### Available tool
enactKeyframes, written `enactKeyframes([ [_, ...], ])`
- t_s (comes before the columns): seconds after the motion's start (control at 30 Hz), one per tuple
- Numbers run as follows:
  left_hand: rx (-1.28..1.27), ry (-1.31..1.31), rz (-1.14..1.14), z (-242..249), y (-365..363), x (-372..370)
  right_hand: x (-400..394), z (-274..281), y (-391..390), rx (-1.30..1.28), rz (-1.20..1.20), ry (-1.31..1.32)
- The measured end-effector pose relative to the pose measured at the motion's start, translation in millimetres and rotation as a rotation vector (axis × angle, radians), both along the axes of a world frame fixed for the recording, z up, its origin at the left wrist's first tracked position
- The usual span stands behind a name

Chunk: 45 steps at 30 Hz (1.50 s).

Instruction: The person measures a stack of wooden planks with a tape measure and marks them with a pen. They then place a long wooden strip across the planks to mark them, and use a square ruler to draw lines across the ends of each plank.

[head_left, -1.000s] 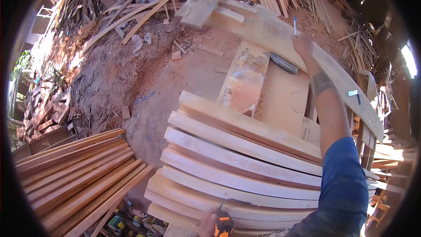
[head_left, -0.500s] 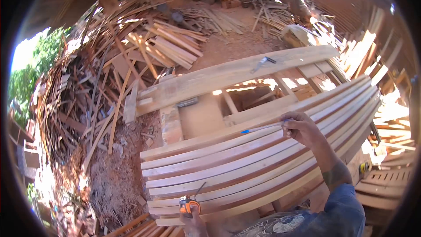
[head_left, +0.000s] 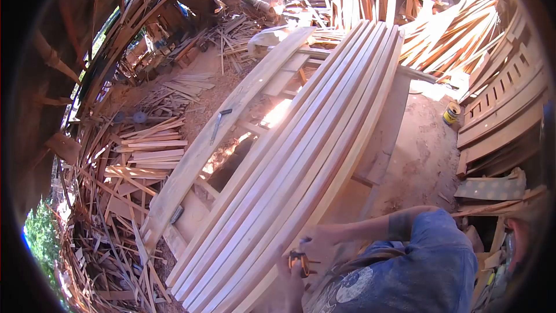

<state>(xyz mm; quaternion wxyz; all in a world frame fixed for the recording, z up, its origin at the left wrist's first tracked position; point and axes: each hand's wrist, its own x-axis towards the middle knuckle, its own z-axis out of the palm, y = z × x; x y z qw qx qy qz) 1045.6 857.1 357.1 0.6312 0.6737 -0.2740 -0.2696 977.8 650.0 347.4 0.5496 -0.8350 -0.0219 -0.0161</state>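
Note:
My left hand grips an orange and black tape measure near the front edge of the wooden strips. Close above it is my right hand, blurred, with its fingers drawn together. A small bluish end of the pen seems to poke out of those fingers; the rest is hidden. Long planed wooden strips lie side by side, running from lower left to upper right. Beyond them, a metal square rests on a wide plank, and a dark block-shaped tool lies near its lower end.
Scrap wood is heaped on the left, with a stack of short boards beside it. A yellow tin stands on the dusty ground at right. Slatted wooden panels lean at the far right. More sunlit strips lie behind.
The view has swung to the right. My right hand has left the far side of the strips and come back beside the tape measure in my left hand. No extended blade shows now.

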Motion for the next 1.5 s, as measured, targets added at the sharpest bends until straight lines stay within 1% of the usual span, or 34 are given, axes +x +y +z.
enactKeyframes([
  [0.03,0.055,-0.036,-0.03,2,-15,-13,-18,15,-6,-0.015,0.014,0.099],
  [0.07,0.093,0.057,-0.044,9,-24,-33,-36,30,-11,-0.034,0.03,0.198],
  [0.1,0.132,0.153,-0.06,17,-40,-51,-49,37,-24,-0.042,0.045,0.208],
  [0.13,0.181,0.154,-0.047,9,-51,-65,-60,29,-39,-0.012,0.045,0.218],
  [0.17,0.221,0.115,-0.051,4,-66,-78,-71,21,-53,0.018,0.044,0.227],
  [0.2,0.26,0.075,-0.054,0,-84,-91,-78,-6,-67,0.084,0.028,0.235],
  [0.23,0.299,0.035,-0.058,-3,-103,-103,-88,-14,-87,0.149,0.011,0.242],
  [0.27,0.309,-0.074,-0.061,-5,-121,-116,-102,-22,-108,0.199,0.061,0.29],
  [0.33,0.328,-0.29,-0.074,-7,-158,-139,-130,-11,-157,0.303,0.155,0.387],
  [0.37,0.359,-0.356,-0.081,-8,-168,-150,-144,-23,-187,0.379,0.141,0.423],
  [0.43,0.466,-0.403,-0.121,-10,-179,-165,-168,-71,-253,0.548,0.112,0.49],
  [0.47,0.541,-0.398,-0.144,-12,-177,-172,-183,-82,-290,0.408,-0.114,0.43],
  [0.5,0.614,-0.39,-0.172,-12,-175,-173,-208,-47,-342,0.441,-0.193,0.382],
  [0.53,0.684,-0.383,-0.189,-14,-170,-177,-234,-32,-401,0.802,-0.276,0.583],
  [0.57,0.746,-0.378,-0.21,-15,-167,-176,-259,-27,-451,0.914,-0.408,0.465],
  [0.6,0.802,-0.376,-0.225,-15,-163,-174,-283,8,-491,1.012,-0.468,0.351],
  [0.63,0.859,-0.377,-0.244,-18,-162,-172,-300,29,-533,0.974,-0.555,0.389],
  [0.67,0.901,-0.379,-0.253,-18,-160,-169,-317,44,-569,0.92,-0.657,0.342],
  [0.7,0.936,-0.377,-0.263,-17,-159,-166,-329,56,-602,0.98,-0.764,0.199],
  [0.73,0.966,-0.375,-0.27,-19,-156,-165,-345,39,-652,0.988,-0.824,0.025],
  [0.77,0.991,-0.374,-0.277,-20,-154,-162,-365,48,-676,0.983,-0.67,-0.2],
  [0.83,1.02,-0.386,-0.295,-22,-154,-154,-387,76,-716,0.904,-0.995,-0.208],
  [0.87,1.033,-0.386,-0.298,-22,-152,-150,-398,76,-740,0.576,-1.068,-0.187],
  [0.97,1.078,-0.378,-0.31,-22,-150,-140,-402,71,-776,0.382,-1.2,-0.26],
  [1.03,1.098,-0.382,-0.331,-22,-151,-133,-391,76,-771,0.884,-1.212,-0.389],
  [1.13,1.119,-0.394,-0.365,-22,-156,-116,-366,73,-770,0.837,-1.441,-0.316],
  [1.23,1.119,-0.451,-0.379,-24,-172,-102,-338,51,-786,0.901,-1.577,-0.286],
  [1.27,1.084,-0.563,-0.332,6,-209,-110,-331,36,-800,0.897,-1.561,-0.3],
  [1.3,1.151,-0.504,-0.325,28,-243,-112,-326,18,-817,0.911,-1.488,-0.297],
  [1.33,1.215,-0.439,-0.321,46,-279,-115,-320,12,-826,0.932,-1.469,-0.235],
  [1.37,1.272,-0.369,-0.316,55,-316,-120,-310,9,-836,0.946,-1.449,-0.171],
  [1.43,1.262,-0.437,-0.351,58,-378,-122,-295,-6,-868,0.893,-1.431,-0.115],
  [1.47,1.259,-0.474,-0.367,62,-411,-123,-288,-10,-886,0.818,-1.444,-0.078],
  [1.5,1.234,-0.446,-0.339,71,-453,-131,-282,-28,-913,0.656,-1.519,-0.058],
])
